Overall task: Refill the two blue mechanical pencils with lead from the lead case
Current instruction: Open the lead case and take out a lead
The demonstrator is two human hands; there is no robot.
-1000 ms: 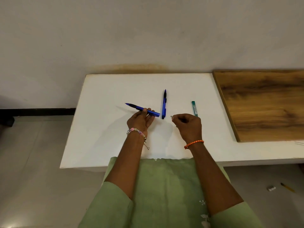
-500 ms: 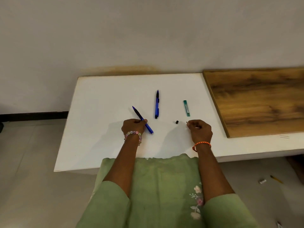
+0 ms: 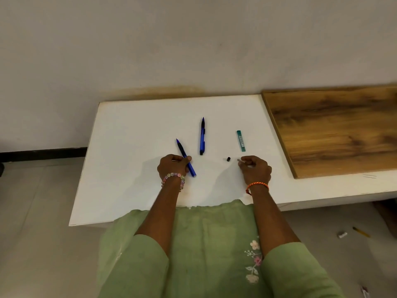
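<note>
Head view: a white table fills the middle of the frame, with a wooden board lying on its right part. Near the centre, the left hand rests on the table, curled around the first blue pencil. That pencil's long axis runs on a diagonal: its dark tip points to the upper left of the frame, and its rear end sticks out below the fingers toward the lower right. Just right of it and apart from the hand, the second blue pencil lies flat on the table, its axis nearly vertical in the frame, tip pointing to the top, clip on its right side. Further right, the green lead case lies flat, also close to vertical, leaning slightly so its lower end sits more to the right. Below the case, the right hand rests on the table, fingers narrowed in a pinch on a small pale grey piece; what that piece is I cannot tell. A small black cap sits on the table just left of that pinch, between the two hands
</note>
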